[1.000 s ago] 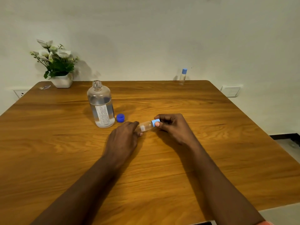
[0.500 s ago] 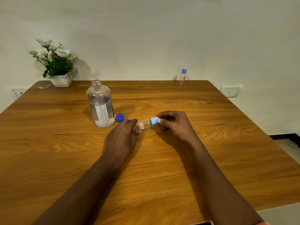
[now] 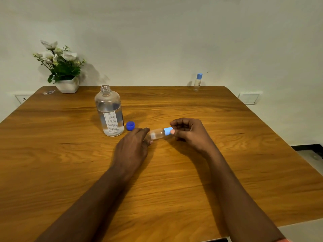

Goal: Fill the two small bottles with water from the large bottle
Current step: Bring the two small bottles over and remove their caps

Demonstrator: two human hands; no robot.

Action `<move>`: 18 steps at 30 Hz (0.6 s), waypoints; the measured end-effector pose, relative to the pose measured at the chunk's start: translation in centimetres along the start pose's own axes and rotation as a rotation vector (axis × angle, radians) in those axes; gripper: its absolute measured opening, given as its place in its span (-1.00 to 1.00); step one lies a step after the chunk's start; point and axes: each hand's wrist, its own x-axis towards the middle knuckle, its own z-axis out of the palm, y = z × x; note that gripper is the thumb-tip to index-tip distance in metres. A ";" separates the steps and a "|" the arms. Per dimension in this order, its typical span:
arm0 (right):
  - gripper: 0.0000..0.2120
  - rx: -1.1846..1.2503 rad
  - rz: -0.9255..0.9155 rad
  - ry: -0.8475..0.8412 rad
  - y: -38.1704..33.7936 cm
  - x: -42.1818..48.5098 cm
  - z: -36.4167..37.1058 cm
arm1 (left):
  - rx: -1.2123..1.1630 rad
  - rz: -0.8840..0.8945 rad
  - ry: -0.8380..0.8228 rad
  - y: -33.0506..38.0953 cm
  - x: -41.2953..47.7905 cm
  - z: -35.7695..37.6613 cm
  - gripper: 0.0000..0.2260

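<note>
A small clear bottle (image 3: 157,134) lies nearly level above the table's middle, held between both hands. My left hand (image 3: 133,149) grips its base. My right hand (image 3: 187,131) pinches its light blue cap (image 3: 168,131) with thumb and fingers. The large clear bottle (image 3: 109,111) stands uncapped to the left, about two thirds full of water, a white label on its side. Its dark blue cap (image 3: 130,125) rests on the table beside it. A second small bottle (image 3: 197,82) with a light blue cap stands upright at the far edge on the right.
A white pot of white flowers (image 3: 65,74) sits at the table's far left corner, with a small clear wrapper (image 3: 49,92) next to it. The wooden table (image 3: 70,172) ends close on the right, where the floor shows. Wall sockets sit at both sides.
Both hands with the small bottle have shifted slightly up and away from me. The grip on base and cap is the same. The other bottles have not moved.
</note>
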 end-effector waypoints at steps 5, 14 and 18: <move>-0.94 -0.005 0.029 0.012 -0.6 -0.3 0.2 | -0.005 0.009 -0.020 0.0 0.0 0.0 -0.60; -0.76 -0.146 0.027 -0.038 -0.4 -0.3 0.3 | -0.006 0.024 -0.009 -0.1 -0.1 0.1 -0.61; -0.88 -0.054 0.022 -0.046 -0.2 -0.2 -0.2 | -0.010 0.028 0.005 -0.1 -0.2 0.1 -0.63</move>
